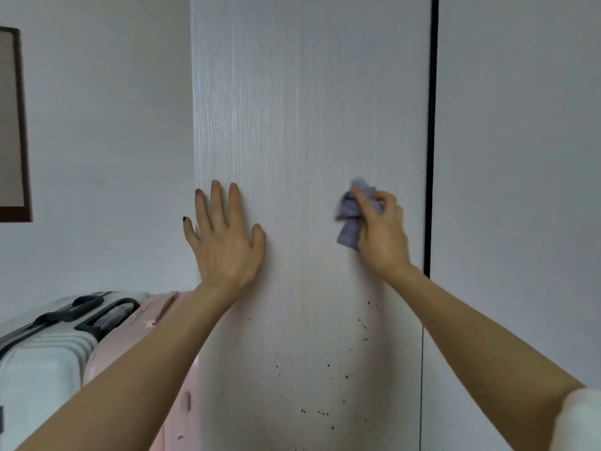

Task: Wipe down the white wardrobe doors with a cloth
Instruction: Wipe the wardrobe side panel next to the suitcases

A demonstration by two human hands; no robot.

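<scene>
A tall white wardrobe door [309, 109] with a fine vertical grain fills the middle of the view. My left hand [224, 239] lies flat against its left part, fingers spread, holding nothing. My right hand [382, 232] is closed around a crumpled grey-purple cloth [349, 216] and presses it against the door's right part. Small dark specks [312, 379] dot the door's lower half, below both hands. A second white door [520, 157] stands to the right, beyond a dark vertical gap [432, 141].
Left of the wardrobe, a pale wall [104, 141] carries a dark-framed picture [16, 125] at the view's edge. A white suitcase [42, 346] and a pink suitcase [143, 323] stand against the wardrobe's left side, under my left forearm.
</scene>
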